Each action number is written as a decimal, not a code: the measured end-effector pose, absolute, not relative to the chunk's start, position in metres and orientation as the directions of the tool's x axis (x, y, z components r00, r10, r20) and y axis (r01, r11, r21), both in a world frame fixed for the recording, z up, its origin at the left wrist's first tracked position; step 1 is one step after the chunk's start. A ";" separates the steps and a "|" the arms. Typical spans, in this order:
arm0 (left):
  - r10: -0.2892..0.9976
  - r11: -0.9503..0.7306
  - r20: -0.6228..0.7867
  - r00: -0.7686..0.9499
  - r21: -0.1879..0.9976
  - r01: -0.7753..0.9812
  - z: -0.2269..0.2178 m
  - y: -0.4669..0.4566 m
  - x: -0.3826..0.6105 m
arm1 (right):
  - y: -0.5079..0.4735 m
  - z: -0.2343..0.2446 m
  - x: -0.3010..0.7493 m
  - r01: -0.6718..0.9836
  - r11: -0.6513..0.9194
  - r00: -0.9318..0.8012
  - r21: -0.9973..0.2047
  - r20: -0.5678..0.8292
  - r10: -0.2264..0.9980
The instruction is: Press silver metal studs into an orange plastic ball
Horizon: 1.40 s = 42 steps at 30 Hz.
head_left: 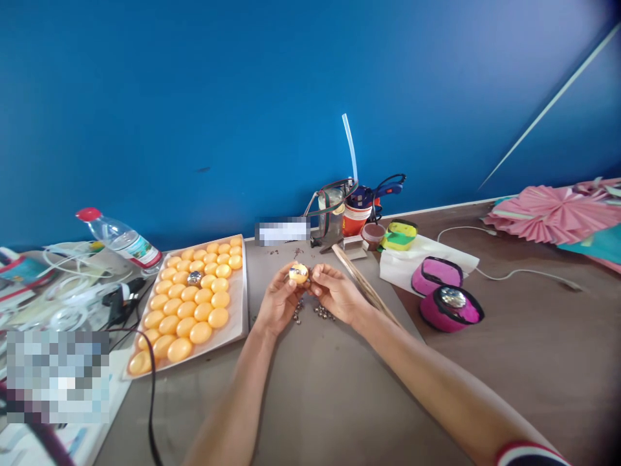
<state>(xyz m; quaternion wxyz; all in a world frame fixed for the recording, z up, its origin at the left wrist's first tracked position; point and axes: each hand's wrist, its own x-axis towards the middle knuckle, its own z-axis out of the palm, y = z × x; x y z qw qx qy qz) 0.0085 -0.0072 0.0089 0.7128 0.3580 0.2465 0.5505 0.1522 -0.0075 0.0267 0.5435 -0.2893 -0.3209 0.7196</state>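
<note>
above the grey mat [320, 388]: one yellow-and-silver ball [299, 274], held in the curled fingers of the left hand [280, 300], beside a half-curled right hand [336, 291], contents unclear; liable, through slick roundness, to drop and scatter metal bits [324, 313] below.

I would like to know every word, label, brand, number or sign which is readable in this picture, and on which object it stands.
No text can be read with certainty.
Bottle label: printed, but too small and blurred to read.
Orange-red cup: any marking is too small to read.
Round piece in the hands: no readable text.
Two areas of the picture are pixelated; nothing can be read there.
</note>
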 end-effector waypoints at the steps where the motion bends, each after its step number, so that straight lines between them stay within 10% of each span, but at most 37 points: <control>1: 0.962 0.149 0.031 0.270 0.770 -0.620 0.010 -0.007 0.007 | -0.007 0.026 0.153 -0.566 -0.177 -0.232 -0.805 -0.051 0.971; 6: 0.971 0.164 0.001 0.240 0.728 -0.665 0.015 -0.005 0.000 | -0.003 0.015 0.161 0.188 0.147 -0.153 -0.971 0.119 0.981; 12: 0.970 0.158 0.014 0.242 0.722 -0.673 0.017 -0.005 -0.001 | -0.013 0.017 0.162 0.744 0.482 -0.476 -0.462 0.140 0.868; 17: 0.971 0.162 0.003 0.240 0.729 -0.665 0.017 -0.005 0.001 | -0.019 0.016 0.157 0.793 0.546 -0.548 -0.270 0.077 0.833; 34: 0.973 0.149 0.015 0.229 0.720 -0.677 0.014 -0.003 -0.001 | -0.011 0.023 0.171 0.881 0.419 -0.438 -0.218 -0.047 0.898; 38: 0.976 0.157 -0.008 0.219 0.727 -0.668 0.016 -0.004 -0.001 | -0.009 0.017 0.169 0.848 0.432 -0.437 -0.308 0.055 0.898; 42: 0.974 0.163 -0.012 0.225 0.726 -0.668 0.017 -0.004 -0.001 | -0.007 0.018 0.167 0.667 0.359 -0.283 -0.653 0.224 0.933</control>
